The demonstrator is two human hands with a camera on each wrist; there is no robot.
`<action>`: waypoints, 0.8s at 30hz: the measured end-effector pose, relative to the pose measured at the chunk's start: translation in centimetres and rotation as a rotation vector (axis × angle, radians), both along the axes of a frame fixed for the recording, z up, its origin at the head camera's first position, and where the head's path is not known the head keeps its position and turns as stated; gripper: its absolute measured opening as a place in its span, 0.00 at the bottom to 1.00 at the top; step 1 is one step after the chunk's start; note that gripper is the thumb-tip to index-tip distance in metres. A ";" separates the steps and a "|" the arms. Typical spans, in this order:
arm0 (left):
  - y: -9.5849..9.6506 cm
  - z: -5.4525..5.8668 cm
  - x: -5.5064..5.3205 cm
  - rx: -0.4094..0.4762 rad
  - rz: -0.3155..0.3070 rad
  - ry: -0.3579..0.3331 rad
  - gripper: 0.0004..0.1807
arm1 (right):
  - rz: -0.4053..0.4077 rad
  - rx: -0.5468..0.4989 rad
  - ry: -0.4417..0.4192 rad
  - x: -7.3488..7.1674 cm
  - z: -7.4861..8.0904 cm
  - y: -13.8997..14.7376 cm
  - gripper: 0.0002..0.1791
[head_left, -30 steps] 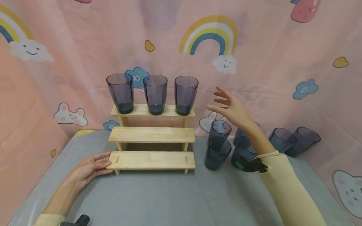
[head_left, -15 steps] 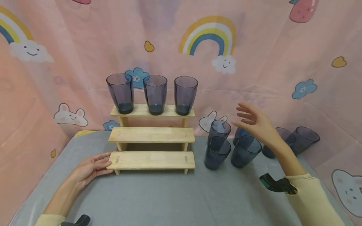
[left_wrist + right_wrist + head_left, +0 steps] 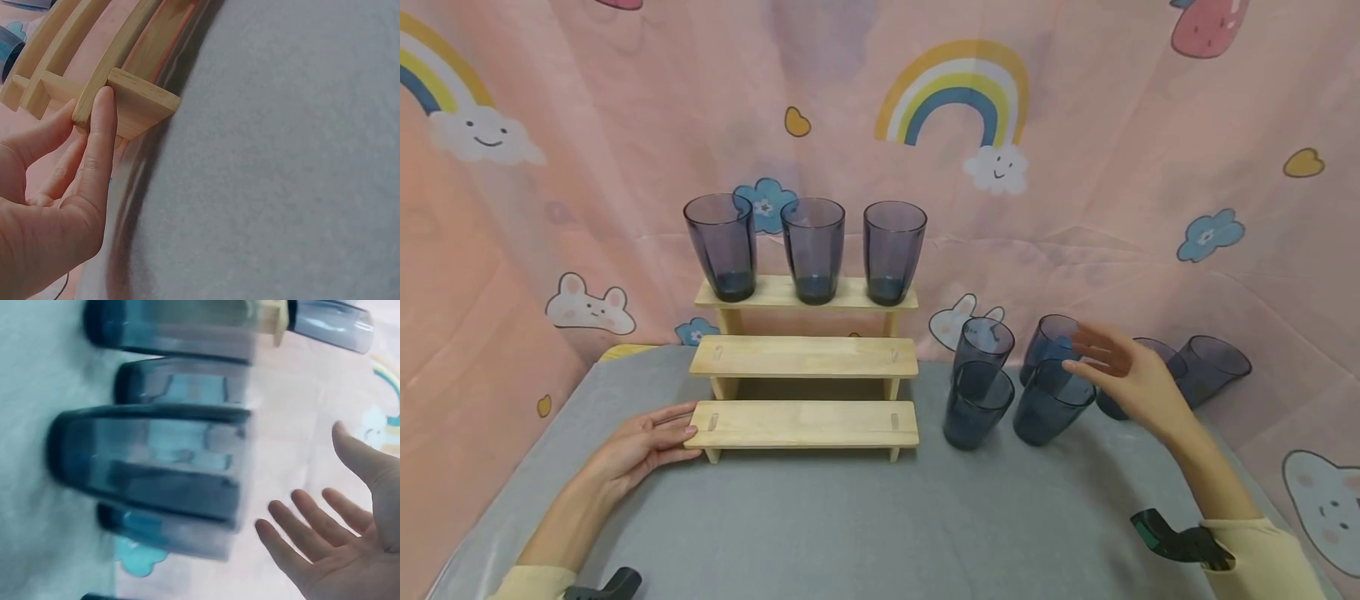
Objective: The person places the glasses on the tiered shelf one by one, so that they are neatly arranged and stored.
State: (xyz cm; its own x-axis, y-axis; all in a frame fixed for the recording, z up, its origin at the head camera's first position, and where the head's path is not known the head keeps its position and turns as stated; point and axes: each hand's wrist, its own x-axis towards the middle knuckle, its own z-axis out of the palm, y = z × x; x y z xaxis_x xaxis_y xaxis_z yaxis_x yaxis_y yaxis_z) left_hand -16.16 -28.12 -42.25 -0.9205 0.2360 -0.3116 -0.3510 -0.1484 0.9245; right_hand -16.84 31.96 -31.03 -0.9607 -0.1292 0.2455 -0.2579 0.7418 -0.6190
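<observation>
A three-tier wooden stand (image 3: 805,358) is on the grey table, with three tinted drinking glasses (image 3: 814,258) lined up on its top shelf. My left hand (image 3: 636,450) pinches the left end of the lowest shelf; the left wrist view shows thumb and forefinger (image 3: 103,134) on either side of the board. Right of the stand, several more glasses are grouped upright. My right hand (image 3: 1123,375) is at the rim of the front glass (image 3: 1051,408), fingers spread and holding nothing. In the right wrist view this hand (image 3: 337,544) is apart from the nearest glass (image 3: 150,462).
Two glasses (image 3: 979,412) stand one behind the other beside the stand, and another glass (image 3: 1213,371) is farther right. A pink printed curtain (image 3: 1097,125) hangs close behind the table (image 3: 820,525).
My right hand has moved right and down from beside the top shelf to the grouped glasses. My left hand keeps its pinch on the stand, and the glasses have not moved.
</observation>
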 end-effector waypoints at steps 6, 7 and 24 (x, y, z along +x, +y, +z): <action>0.0 0.0 0.1 0.001 -0.007 0.013 0.43 | -0.057 -0.030 0.030 1.1 -2.5 0.8 0.39; 0.0 0.0 0.1 0.003 -0.006 0.013 0.43 | -0.067 -0.042 0.019 1.1 -2.9 0.8 0.41; -0.1 -0.2 0.0 0.010 0.003 0.002 0.43 | -0.066 -0.285 -0.178 1.2 -8.8 1.4 0.60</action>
